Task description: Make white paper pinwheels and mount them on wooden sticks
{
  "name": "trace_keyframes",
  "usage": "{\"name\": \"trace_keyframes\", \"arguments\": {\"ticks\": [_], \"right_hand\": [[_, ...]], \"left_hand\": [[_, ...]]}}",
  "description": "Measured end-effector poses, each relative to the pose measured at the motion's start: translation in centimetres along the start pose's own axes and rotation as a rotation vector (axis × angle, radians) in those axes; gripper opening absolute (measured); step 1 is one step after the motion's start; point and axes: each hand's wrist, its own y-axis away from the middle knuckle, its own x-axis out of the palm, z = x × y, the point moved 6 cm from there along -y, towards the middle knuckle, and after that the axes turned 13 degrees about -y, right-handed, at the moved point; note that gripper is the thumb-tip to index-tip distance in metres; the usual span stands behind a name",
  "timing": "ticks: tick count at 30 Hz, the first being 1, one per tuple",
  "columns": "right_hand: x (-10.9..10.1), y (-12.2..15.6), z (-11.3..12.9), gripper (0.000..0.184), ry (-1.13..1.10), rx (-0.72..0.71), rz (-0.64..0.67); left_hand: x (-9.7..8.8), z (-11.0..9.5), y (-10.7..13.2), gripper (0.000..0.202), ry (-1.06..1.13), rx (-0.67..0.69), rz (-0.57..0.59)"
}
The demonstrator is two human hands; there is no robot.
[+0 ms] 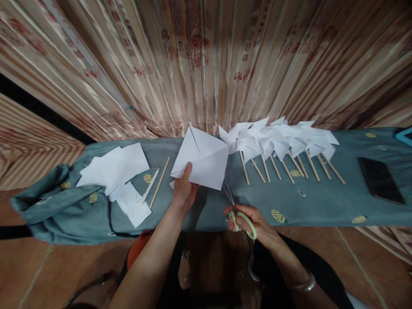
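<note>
Paper square (pixel 206 161), pinched in our left hand (pixel 184 192), lay ahead-left of our right hand (pixel 259 223), where we gripped scissors (pixel 252 227), blades toward its near corner.

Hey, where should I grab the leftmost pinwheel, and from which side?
I'd pinch its wooden stick around the middle, coming from your side of the table: it's slim, bare and points toward you, while the paper blades above it look thin, crowded and probably easy to crease.

place: likely home | patterned curtains (pixel 199 86) | cloth-covered table (pixel 334 199) | tiled floor (pixel 376 266)
</note>
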Motion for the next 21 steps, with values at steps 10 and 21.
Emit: {"name": "trace_keyframes", "arguments": {"ticks": [10, 21], "right_hand": [[0.2, 0.1, -0.1, 0.047, -0.02, 0.046, -0.015], [0.1, -0.2, -0.2, 0.042, -0.086, 0.021, -0.031]], "left_hand": [[0.6, 1.1, 0.6, 0.017, -0.06, -0.015, 0.063], [0.9, 1.6, 1.0, 0.019, -0.082, -0.029, 0.099]]}}
